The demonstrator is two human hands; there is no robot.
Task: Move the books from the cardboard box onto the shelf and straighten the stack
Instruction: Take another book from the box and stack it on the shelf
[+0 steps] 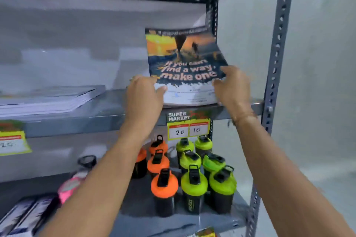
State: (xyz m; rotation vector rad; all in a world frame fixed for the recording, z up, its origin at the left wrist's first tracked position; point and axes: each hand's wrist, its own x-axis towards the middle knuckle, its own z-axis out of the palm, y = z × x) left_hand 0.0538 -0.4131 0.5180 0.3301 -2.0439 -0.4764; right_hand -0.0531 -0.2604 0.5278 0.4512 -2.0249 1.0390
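A book (183, 63) with a sunset cover reading "If you can't find a way, make one" stands tilted at the right end of the grey metal shelf (107, 109), its bottom edge resting on the shelf. My left hand (143, 94) grips its lower left corner. My right hand (234, 84) holds its lower right edge. More books may lie behind the front one; I cannot tell. A flat stack of books (48, 98) lies on the same shelf at the left. The cardboard box is out of view.
On the shelf below stand orange-lidded (163, 190) and green-lidded shaker bottles (194, 186). A "Super Market" price tag (187, 126) hangs from the shelf edge. The perforated upright post (275, 63) bounds the shelf on the right. Pink items (69, 186) lie lower left.
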